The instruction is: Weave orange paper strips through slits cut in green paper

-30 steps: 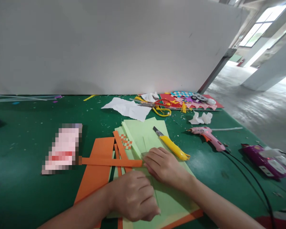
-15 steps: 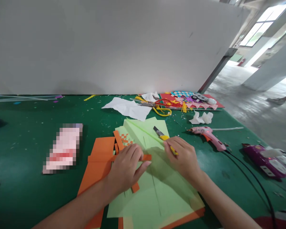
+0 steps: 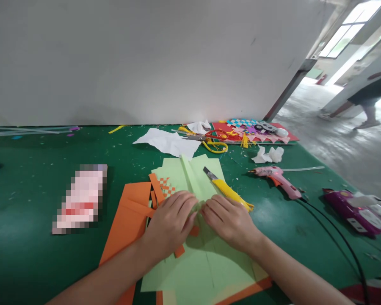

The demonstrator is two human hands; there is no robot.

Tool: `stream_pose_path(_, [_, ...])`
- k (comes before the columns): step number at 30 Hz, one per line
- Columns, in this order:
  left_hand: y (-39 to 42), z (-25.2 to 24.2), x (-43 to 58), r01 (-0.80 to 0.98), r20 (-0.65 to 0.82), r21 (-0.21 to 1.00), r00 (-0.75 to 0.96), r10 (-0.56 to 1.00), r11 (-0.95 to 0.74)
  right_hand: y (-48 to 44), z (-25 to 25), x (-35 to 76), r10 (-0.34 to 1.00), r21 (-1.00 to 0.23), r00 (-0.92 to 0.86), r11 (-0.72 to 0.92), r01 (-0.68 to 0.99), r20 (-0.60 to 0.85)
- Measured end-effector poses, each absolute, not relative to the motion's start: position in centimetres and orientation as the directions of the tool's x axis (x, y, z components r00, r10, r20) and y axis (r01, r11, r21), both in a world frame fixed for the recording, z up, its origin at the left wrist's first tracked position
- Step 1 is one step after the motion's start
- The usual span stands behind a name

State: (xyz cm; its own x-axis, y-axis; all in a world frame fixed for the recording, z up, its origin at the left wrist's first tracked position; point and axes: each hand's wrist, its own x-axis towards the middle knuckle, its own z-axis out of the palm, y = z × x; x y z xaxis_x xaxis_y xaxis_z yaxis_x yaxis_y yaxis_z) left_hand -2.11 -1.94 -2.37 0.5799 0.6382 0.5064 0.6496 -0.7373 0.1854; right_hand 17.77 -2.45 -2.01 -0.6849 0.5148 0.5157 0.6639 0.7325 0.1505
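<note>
My left hand (image 3: 173,218) and my right hand (image 3: 230,218) meet over light green paper sheets (image 3: 178,277). Both have their fingertips pinched on a narrow light green paper strip (image 3: 190,178), which points away from me. Just beyond my right hand lies a yellow utility knife (image 3: 230,192), its blade showing. Orange paper strips (image 3: 157,188) and a small orange-and-white checkered woven piece (image 3: 167,186) are by my left hand. Part of another orange strip (image 3: 194,231) shows beneath my left fingers. Orange paper (image 3: 125,228) spreads out on the left.
A pink glue gun (image 3: 277,180) with its cord lies right, near a purple case (image 3: 355,212). Scissors (image 3: 214,142), white paper (image 3: 168,142) and a red board with craft pieces (image 3: 290,133) are at the back. A blurred pink item (image 3: 81,199) lies left. Another person (image 3: 370,97) is far right.
My right hand has come off the utility knife and moved left to the green strip. My left hand has shifted from the orange strip to the green one. The person at far right has come further into view.
</note>
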Motion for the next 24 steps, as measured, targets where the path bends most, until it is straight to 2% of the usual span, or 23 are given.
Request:
stream_pose_path(6, [-1.8,-3.3,-2.2,0.687,0.417,0.106,0.626,0.66,-0.719,-2.5,-2.6,17.3,0.558,0.115,-0.712,0.747,0.655,0.426])
stream_pose_path(10, [-1.7,-3.4,-2.3,0.686,0.411,0.113,0.627,0.662,-0.719,-2.1,-2.1,18.0,0.589,-0.051,-0.634,0.751,0.658,0.501])
stream_pose_path(13, [-1.7,-3.2,-2.2,0.683,0.408,0.128,0.624,0.666,-0.719,-1.6,-1.5,19.4,0.694,-0.172,-0.475,0.644,0.745,0.542])
stream_pose_path(15, [-1.8,-3.0,-2.1,0.671,0.412,0.129,0.634,0.655,-0.73,-1.3,-1.5,20.3,0.758,-0.172,-0.372,0.529,0.831,0.535])
stream_pose_path(18, [-1.9,-2.6,-2.0,0.624,0.434,0.101,0.673,0.599,-0.775,-0.9,-2.0,21.2,0.851,-0.132,-0.312,0.399,0.908,0.423])
stream_pose_path(21, [-1.9,-2.5,-2.0,0.581,0.458,0.081,0.7,0.548,-0.81,-0.6,-2.7,21.3,0.894,-0.129,-0.308,0.365,0.922,0.325])
stream_pose_path(24, [-2.0,-2.6,-2.1,0.576,0.471,0.076,0.699,0.539,-0.814,-0.5,-2.8,21.3,0.912,-0.166,-0.281,0.34,0.926,0.3])
